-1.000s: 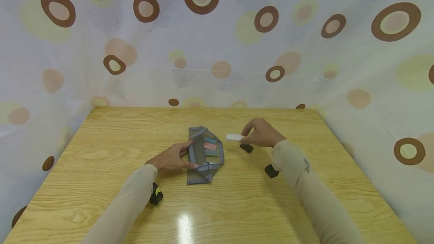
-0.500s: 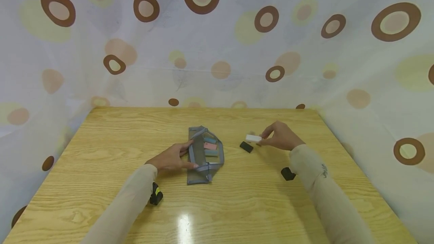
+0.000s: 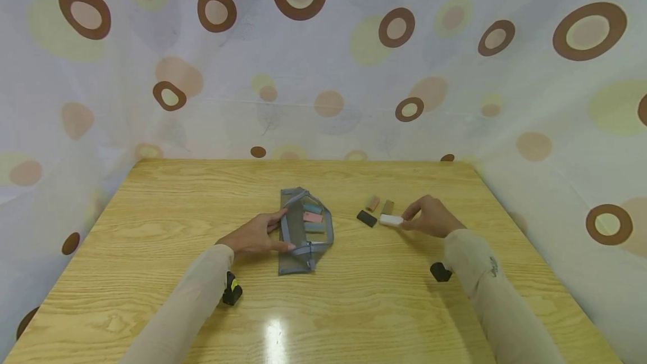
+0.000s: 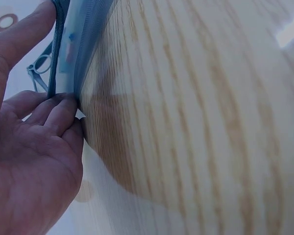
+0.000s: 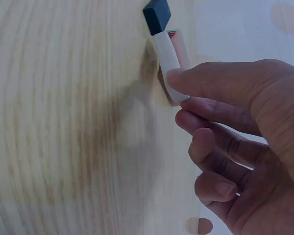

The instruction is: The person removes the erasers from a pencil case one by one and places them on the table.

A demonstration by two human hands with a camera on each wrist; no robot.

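Observation:
Low over the right part of the table, my right hand (image 3: 429, 217) pinches one end of a white eraser (image 3: 391, 220) between thumb and fingers. Whether the eraser touches the wood I cannot tell. Close around it lie a black block (image 3: 367, 218), a small pinkish-orange block (image 3: 373, 203) and a tan block (image 3: 387, 207). Left of these, a grey mesh zip pouch (image 3: 295, 265) lies with its mouth spread. Inside show a pink block (image 3: 313, 217) and bluish blocks (image 3: 314, 228). My left hand (image 3: 255, 235) grips the pouch's near-left edge; the left wrist view shows fingers (image 4: 59, 115) curled at it.
The wooden table (image 3: 333, 319) runs back to a hanging patterned sheet (image 3: 323, 72) that encloses it behind and at both sides. A black wrist-worn device (image 3: 232, 289) sits under the left sleeve, another black device (image 3: 441, 272) by the right sleeve.
My right hand has carried the white eraser rightward from near the pouch and lowered it beside the loose blocks. The pinkish and tan blocks now show fully. The left hand and pouch have stayed still.

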